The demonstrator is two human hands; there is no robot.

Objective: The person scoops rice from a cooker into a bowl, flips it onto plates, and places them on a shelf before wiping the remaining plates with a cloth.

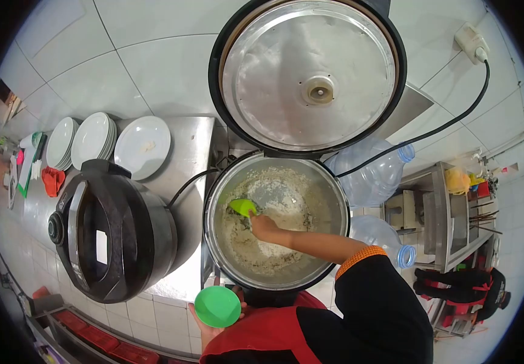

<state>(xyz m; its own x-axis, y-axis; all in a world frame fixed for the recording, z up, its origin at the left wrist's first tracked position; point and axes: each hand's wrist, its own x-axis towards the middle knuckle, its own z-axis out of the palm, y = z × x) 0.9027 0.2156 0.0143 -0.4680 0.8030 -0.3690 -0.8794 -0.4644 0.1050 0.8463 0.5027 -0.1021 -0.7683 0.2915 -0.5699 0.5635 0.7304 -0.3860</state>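
A large round cooker [210, 224] stands open, with rice residue [280, 242] over its bottom and sides. My right hand [264, 227] reaches into it, closed on the handle of a lime-green paddle [242, 207], whose blade is at the left inner side of the pot. Below the cooker's front rim, my left hand [206, 330] holds a green bowl [217, 307] from beneath and the side. The bowl's inside shows only green.
The raised lid [310, 73] leans behind the pot. A closed black cooker [116, 233] and white plates [143, 147] are at left. Clear water bottles [368, 170] stand right, beside a black cable [450, 130]. Another person [462, 288] is at far right.
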